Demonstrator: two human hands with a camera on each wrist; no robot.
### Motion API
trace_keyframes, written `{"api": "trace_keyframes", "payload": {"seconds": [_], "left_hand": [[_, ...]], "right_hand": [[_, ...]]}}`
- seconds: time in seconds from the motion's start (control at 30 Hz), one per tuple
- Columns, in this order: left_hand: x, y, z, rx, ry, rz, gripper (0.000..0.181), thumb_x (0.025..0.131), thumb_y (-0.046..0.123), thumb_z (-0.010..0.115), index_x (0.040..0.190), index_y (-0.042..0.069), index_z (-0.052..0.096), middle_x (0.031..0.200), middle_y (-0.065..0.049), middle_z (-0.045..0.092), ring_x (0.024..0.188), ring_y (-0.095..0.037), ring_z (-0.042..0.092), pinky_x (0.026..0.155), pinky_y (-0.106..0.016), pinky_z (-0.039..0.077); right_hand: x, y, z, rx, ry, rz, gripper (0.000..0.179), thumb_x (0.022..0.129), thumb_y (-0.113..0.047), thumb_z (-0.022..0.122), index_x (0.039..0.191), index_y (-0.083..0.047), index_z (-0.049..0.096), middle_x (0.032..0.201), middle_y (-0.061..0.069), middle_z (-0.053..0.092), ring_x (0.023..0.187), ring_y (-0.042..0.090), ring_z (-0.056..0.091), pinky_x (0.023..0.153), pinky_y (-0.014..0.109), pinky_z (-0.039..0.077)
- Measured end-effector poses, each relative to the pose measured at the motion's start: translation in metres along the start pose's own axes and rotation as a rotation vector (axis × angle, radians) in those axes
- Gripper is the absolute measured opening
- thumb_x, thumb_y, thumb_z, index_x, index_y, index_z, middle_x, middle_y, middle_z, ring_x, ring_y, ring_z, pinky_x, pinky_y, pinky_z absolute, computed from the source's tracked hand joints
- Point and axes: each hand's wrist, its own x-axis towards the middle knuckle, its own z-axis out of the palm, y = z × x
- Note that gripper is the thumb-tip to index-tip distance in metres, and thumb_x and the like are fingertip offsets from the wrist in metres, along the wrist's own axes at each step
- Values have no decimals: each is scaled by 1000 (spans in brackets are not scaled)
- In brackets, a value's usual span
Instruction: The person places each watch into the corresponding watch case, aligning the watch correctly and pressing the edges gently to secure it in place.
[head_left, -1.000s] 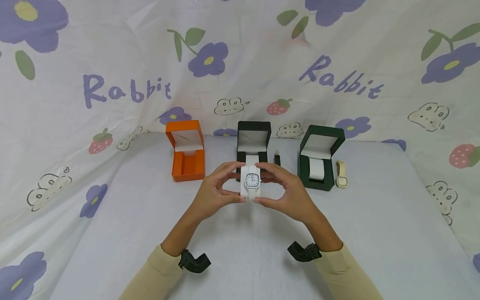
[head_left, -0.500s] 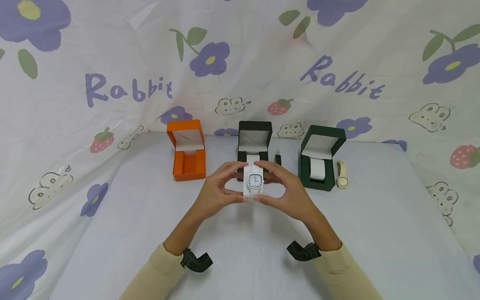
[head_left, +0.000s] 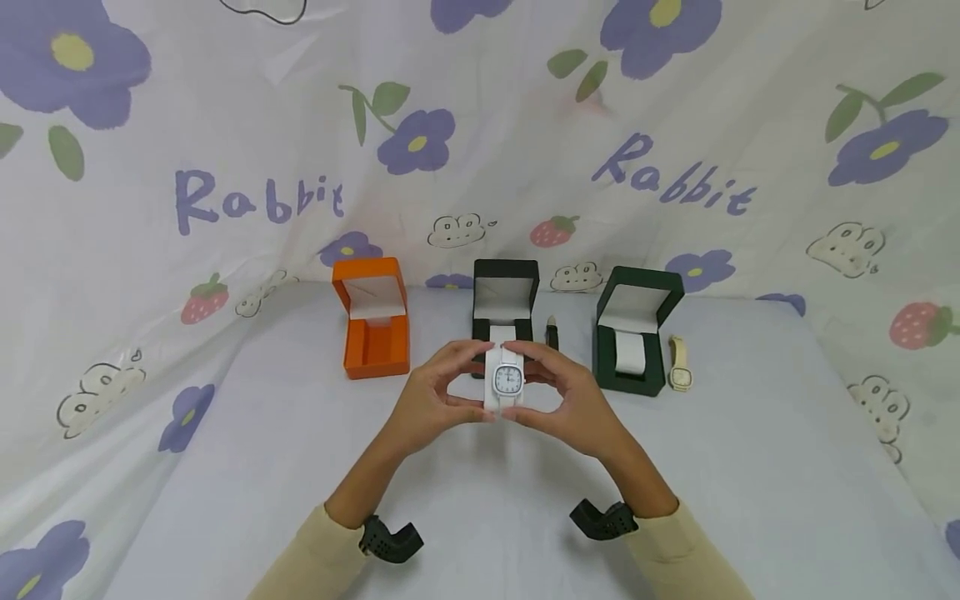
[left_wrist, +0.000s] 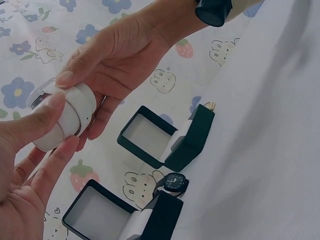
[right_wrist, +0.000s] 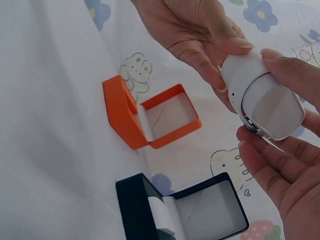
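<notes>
In the head view, a white square-faced watch (head_left: 508, 379) is strapped round a white cushion (head_left: 491, 393), held up above the table in front of the black box (head_left: 506, 287). My left hand (head_left: 433, 408) pinches the cushion from the left, thumb below and fingers above. From the other side my right hand (head_left: 573, 407) grips it the same way. The left wrist view shows the rounded end of the white cushion (left_wrist: 82, 105) between both hands. Seen in the right wrist view, thumbs and fingertips press on the watch strap and the cushion (right_wrist: 240, 75).
An orange watch box (head_left: 377, 354) stands open at the left, with no cushion inside. At the right is an open green box (head_left: 641, 292) with a white cushion. A black watch (left_wrist: 175, 184) lies beside the black box, and a gold watch (head_left: 680, 375) beside the green one.
The head view has tilted up slightly, so everything sits lower in it. Both hands keep hold of the white watch and cushion, which have shifted only a little to the right against the boxes.
</notes>
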Motion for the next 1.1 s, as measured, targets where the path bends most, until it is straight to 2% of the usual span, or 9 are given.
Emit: {"api": "trace_keyframes", "payload": {"seconds": [0.2, 0.43, 0.67, 0.77, 0.93, 1.03, 1.1], "left_hand": [[-1, -2, 0, 6, 4, 1, 80, 76, 5, 90, 147, 23, 57, 142, 0, 52, 121, -37, 59, 77, -39, 63], [0, -2, -1, 8, 4, 10, 82, 75, 6, 90, 146, 28, 57, 141, 1, 52, 120, -33, 60, 77, -40, 63], [0, -1, -2, 1, 8, 11, 80, 76, 5, 90, 147, 13, 55, 142, 1, 52, 120, -33, 60, 78, -40, 63], [-1, -1, -2, -3, 11, 8, 80, 76, 4, 90, 147, 16, 56, 143, 0, 51, 120, -31, 60, 78, -40, 63], [-1, -2, -2, -8, 12, -2, 80, 76, 4, 89, 146, 28, 57, 144, 0, 51, 121, -33, 60, 79, -40, 63], [-1, -3, -3, -9, 13, -8, 80, 76, 3, 89, 146, 27, 57, 145, 0, 51, 121, -36, 59, 79, -40, 63], [-1, -2, -3, -10, 12, -7, 80, 76, 3, 89, 147, 22, 57, 145, 0, 50, 121, -37, 59, 79, -40, 63]], "right_hand": [[-1, 1, 1, 10, -7, -8, 77, 80, -10, 88, 147, -19, 52, 143, 0, 56, 115, 20, 62, 105, 34, 51], [0, 3, 2, -2, -2, -11, 79, 79, -9, 89, 148, -18, 51, 145, 2, 54, 115, 20, 62, 105, 36, 51], [1, 3, 4, 2, -1, -2, 78, 80, -10, 88, 148, -21, 51, 144, -2, 55, 115, 19, 63, 105, 35, 51], [1, 3, 4, 0, -2, 2, 78, 80, -11, 88, 148, -22, 52, 143, -3, 55, 115, 18, 63, 105, 34, 51], [2, 3, 4, -3, 2, 13, 78, 80, -10, 88, 148, -21, 52, 143, -2, 55, 114, 19, 63, 104, 34, 52], [3, 2, 5, -9, 6, 24, 78, 80, -9, 88, 148, -19, 52, 145, 1, 55, 114, 20, 63, 104, 37, 52], [3, 1, 6, -18, 11, 40, 78, 79, -8, 88, 148, -17, 52, 145, 2, 54, 114, 21, 63, 104, 38, 52]]}}
